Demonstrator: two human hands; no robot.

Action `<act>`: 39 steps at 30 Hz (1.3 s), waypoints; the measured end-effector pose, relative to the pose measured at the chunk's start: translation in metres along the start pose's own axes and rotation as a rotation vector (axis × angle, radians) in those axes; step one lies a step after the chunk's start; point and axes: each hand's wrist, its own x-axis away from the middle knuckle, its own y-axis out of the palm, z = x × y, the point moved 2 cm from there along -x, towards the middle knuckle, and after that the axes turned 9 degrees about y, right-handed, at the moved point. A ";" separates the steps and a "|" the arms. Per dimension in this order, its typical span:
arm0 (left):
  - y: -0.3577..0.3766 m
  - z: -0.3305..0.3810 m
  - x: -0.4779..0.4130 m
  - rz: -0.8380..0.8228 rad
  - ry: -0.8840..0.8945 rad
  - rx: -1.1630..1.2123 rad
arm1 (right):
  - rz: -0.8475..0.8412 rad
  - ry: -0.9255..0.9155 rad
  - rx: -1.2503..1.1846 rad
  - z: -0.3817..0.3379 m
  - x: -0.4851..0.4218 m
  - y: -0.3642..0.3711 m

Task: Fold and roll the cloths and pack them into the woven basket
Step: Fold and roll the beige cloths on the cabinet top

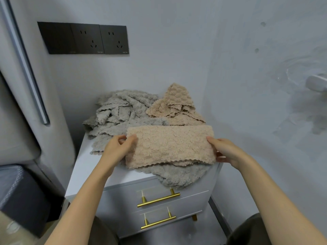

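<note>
A folded beige fleece cloth (169,146) lies across the front of a white nightstand top (83,165). My left hand (116,149) pinches its left end, thumb on top. My right hand (224,151) holds its right end, fingers curled under the edge. Beneath it a grey cloth (177,175) hangs over the front edge. Behind lie a heap of crumpled grey cloths (116,112) and crumpled beige cloths (175,105). No woven basket is in view.
The nightstand has two drawers with gold bar handles (158,200). Walls close in behind and to the right. Black wall sockets (85,38) are mounted above left. A grey upholstered headboard (21,103) and a dark bed edge (16,188) stand to the left.
</note>
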 end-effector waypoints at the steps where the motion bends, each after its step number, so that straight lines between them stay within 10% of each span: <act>1: 0.003 0.001 -0.003 -0.015 -0.026 0.026 | 0.006 0.004 -0.015 0.000 0.000 -0.001; 10: 0.007 0.019 -0.012 0.060 0.039 0.245 | 0.166 -0.334 -0.063 -0.017 -0.001 -0.017; 18: 0.013 0.044 -0.004 -0.015 0.123 0.545 | 0.747 -0.661 0.184 -0.050 -0.001 -0.023; 26: 0.056 0.057 0.023 -0.396 -0.104 0.846 | 0.470 -0.575 -0.448 -0.071 -0.027 -0.033; 39: 0.087 0.054 0.039 -0.491 -0.257 0.759 | 0.115 -0.719 0.075 -0.069 -0.051 0.017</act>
